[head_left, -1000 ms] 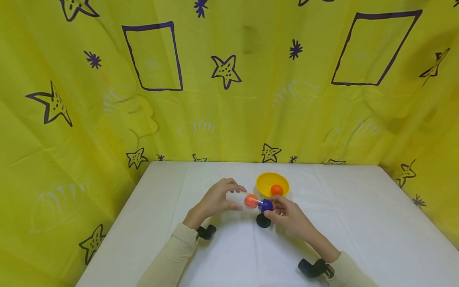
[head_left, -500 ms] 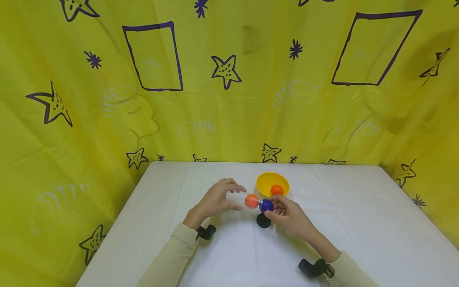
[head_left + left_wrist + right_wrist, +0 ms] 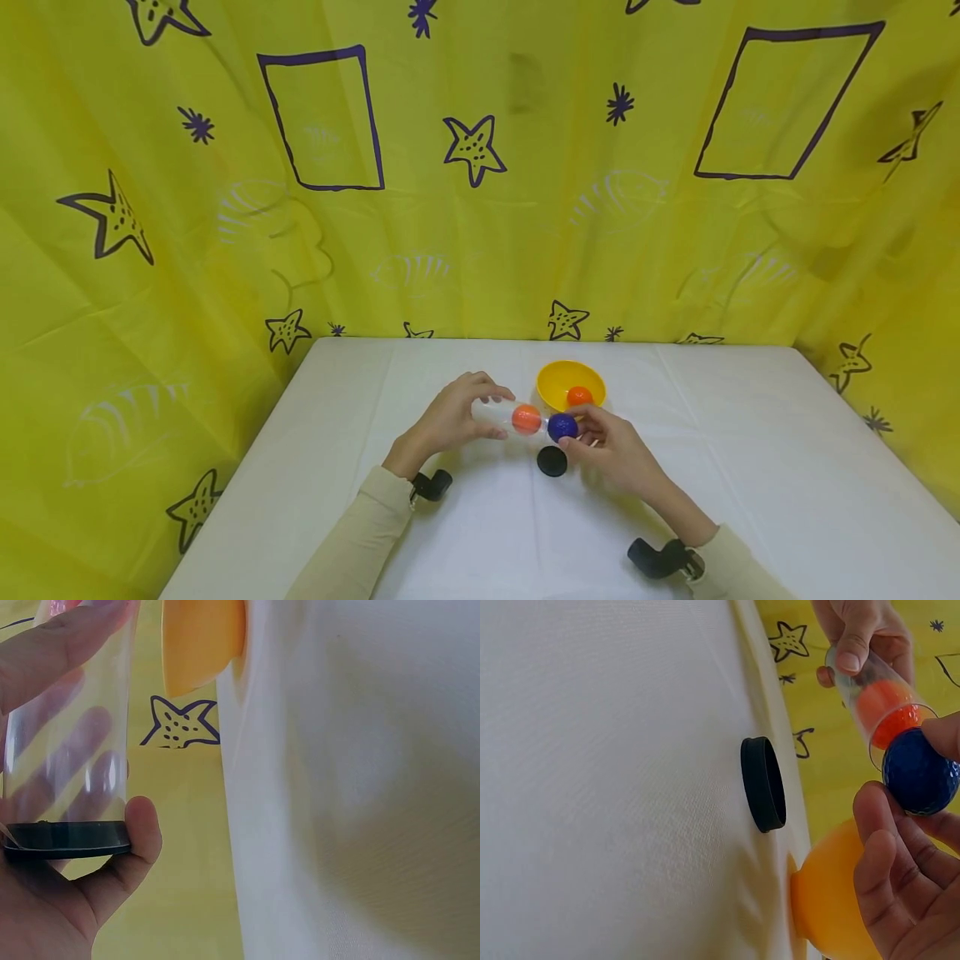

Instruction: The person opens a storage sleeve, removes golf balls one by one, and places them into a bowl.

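Observation:
My left hand [image 3: 453, 412] grips a clear plastic tube [image 3: 101, 742] near its black base [image 3: 67, 836], fingers wrapped round it. The tube lies tilted in the air, its open mouth towards the right. Inside it sits an orange ball [image 3: 526, 419], close to the mouth. Between thumb and fingers, my right hand [image 3: 611, 450] pinches a dark blue golf ball [image 3: 921, 772] right at the tube's rim. From the right wrist view the blue ball appears outside the mouth; whether it touches the rim I cannot tell. A black cap [image 3: 761, 784] rests on the table below.
Behind the hands stands a yellow bowl [image 3: 551, 379] with another orange ball [image 3: 579, 396] in it. White cloth covers the table [image 3: 750, 450]. A yellow curtain [image 3: 420, 225] with starfish drawings hangs behind its back edge and along the sides.
My right hand has drawn the blue golf ball slightly right, from partly inside the tube's mouth to its rim. The left hand and the tube have stayed nearly still.

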`<state>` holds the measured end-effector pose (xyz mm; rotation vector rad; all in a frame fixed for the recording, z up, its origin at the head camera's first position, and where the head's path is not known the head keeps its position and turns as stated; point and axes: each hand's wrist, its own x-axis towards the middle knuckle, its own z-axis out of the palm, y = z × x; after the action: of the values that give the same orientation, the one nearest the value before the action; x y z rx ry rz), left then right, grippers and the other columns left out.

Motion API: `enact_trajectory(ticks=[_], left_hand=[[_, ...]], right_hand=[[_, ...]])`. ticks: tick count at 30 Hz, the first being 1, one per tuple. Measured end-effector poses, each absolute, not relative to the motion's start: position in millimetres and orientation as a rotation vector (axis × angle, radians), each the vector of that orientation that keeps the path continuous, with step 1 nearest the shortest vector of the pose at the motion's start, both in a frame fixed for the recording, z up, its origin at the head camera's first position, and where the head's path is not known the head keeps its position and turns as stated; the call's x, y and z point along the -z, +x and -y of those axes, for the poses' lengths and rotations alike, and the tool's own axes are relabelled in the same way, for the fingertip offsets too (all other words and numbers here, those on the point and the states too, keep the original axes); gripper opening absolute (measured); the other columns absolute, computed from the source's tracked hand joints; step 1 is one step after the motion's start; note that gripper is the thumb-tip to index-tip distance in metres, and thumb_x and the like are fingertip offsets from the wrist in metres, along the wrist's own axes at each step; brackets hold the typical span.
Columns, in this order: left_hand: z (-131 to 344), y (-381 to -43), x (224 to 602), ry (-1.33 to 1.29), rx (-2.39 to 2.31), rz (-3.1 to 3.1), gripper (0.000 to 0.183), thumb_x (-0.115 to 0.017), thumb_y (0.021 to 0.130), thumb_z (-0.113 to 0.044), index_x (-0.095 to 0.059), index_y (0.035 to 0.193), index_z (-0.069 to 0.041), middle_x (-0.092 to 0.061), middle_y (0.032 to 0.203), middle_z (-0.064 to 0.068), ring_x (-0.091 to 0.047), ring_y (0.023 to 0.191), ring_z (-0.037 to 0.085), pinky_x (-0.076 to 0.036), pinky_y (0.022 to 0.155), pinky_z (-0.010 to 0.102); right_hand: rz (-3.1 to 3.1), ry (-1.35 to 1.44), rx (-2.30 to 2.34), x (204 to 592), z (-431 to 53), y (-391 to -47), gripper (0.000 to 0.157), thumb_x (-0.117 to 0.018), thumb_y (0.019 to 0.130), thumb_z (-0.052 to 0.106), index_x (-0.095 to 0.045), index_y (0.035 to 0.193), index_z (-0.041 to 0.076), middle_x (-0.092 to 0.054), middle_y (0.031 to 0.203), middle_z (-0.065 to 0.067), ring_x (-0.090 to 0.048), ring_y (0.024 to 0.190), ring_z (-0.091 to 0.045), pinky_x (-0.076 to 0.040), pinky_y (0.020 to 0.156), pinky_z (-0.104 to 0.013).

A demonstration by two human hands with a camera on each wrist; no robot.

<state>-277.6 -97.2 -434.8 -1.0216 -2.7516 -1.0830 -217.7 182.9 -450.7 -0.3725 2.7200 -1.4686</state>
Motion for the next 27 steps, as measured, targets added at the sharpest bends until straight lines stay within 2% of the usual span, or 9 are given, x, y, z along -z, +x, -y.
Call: enact_trajectory(ticks=[10, 15, 27], left_hand=[[97.3, -277.0, 432.8, -0.992, 1.073, 2.746, 0.047, -0.09, 0.079, -0.027, -0.073, 0.123, -0.022, -0.067, 0.11, -0.004, -0.058, 0.104, 0.015, -0.051, 0.09, 0.037], [97.4, -276.2, 433.4, -1.008, 1.061, 2.735, 0.049, -0.091, 0.078, -0.026, -0.073, 0.123, -0.021, -0.067, 0.11, -0.002, -0.058, 0.104, 0.016, -0.051, 0.09, 0.037], [97.4, -275.4, 432.1, -0.983, 1.062, 2.756, 0.048, -0.09, 0.078, -0.027, -0.073, 0.123, -0.022, -0.067, 0.112, -0.003, -0.058, 0.105, 0.016, -0.052, 0.091, 0.035]], right_hand=[[-2.828, -0.371, 1.45, 438.4, -196.4, -219.0, 0.037, -0.075, 0.094, 0.028, -0.064, 0.121, 0.006, -0.067, 0.095, -0.006, -0.057, 0.083, -0.018, -0.051, 0.067, -0.022], [-2.889, -0.333, 1.453, 432.3, -207.1, -219.8, 0.034, -0.074, 0.095, 0.027, -0.065, 0.121, 0.006, -0.067, 0.096, -0.006, -0.056, 0.084, -0.018, -0.049, 0.065, -0.022], [-3.057, -0.301, 1.377, 425.6, -221.4, -234.5, 0.039, -0.071, 0.097, 0.031, -0.065, 0.125, 0.005, -0.064, 0.105, -0.01, -0.056, 0.098, -0.023, -0.048, 0.075, -0.021]])
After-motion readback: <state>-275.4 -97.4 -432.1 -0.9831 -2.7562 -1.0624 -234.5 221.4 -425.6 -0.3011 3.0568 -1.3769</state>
